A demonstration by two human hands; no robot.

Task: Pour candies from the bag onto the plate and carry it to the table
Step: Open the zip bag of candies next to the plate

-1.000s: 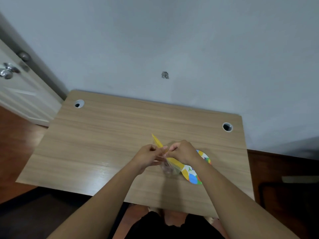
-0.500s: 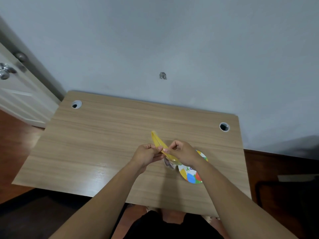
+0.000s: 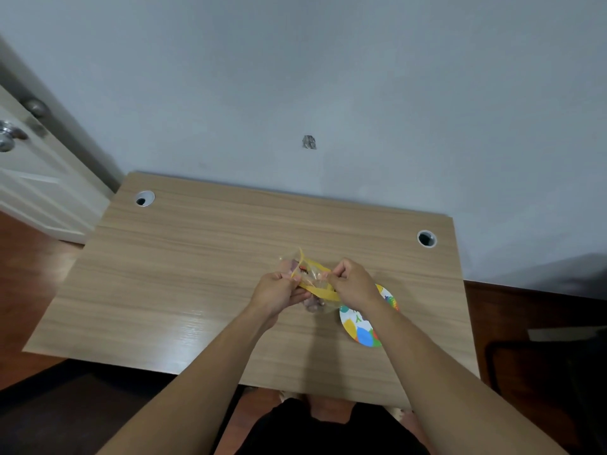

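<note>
A clear candy bag [image 3: 312,277] with a yellow zip strip is held above the wooden desk [image 3: 184,274]. My left hand [image 3: 277,292] pinches one side of its mouth and my right hand [image 3: 353,284] pinches the other, with the mouth spread apart between them. Wrapped candies show through the plastic below the strip. A small colourful paper plate [image 3: 359,330] lies on the desk just right of the bag, partly hidden under my right wrist.
The desk stands against a pale wall [image 3: 328,93] and has two cable holes, at the back left [image 3: 144,198] and the back right [image 3: 426,239]. A white door [image 3: 29,178] with a metal knob is at the left. Dark wooden floor surrounds the desk.
My hands have pulled apart, spreading the yellow strip so the bag's mouth has opened wider. The bag stays above the same spot beside the plate.
</note>
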